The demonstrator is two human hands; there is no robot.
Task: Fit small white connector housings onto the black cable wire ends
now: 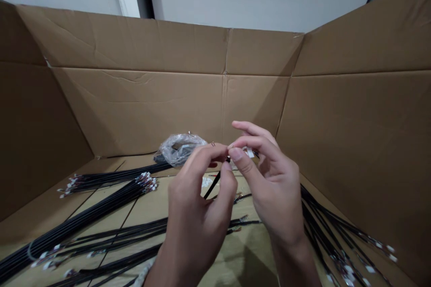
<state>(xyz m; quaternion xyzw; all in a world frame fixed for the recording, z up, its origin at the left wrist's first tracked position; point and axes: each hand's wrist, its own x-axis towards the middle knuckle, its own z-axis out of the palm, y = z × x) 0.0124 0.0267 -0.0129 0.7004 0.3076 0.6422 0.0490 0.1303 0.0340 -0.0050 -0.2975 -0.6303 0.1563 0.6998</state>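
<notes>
Thumb and fingers of my left hand are closed around a black cable near its end. My right hand meets it at the fingertips, with thumb and index finger pinched together at the cable's end and the other fingers raised. What lies between the right fingertips is mostly hidden. A white connector shows just behind the right index finger; I cannot tell whether it belongs to the held cable.
Cardboard walls rise at the back and both sides. A thick black cable bundle with white plugs lies left, loose cables in front of it. More cables lie at right. A clear plastic bag stands at the back.
</notes>
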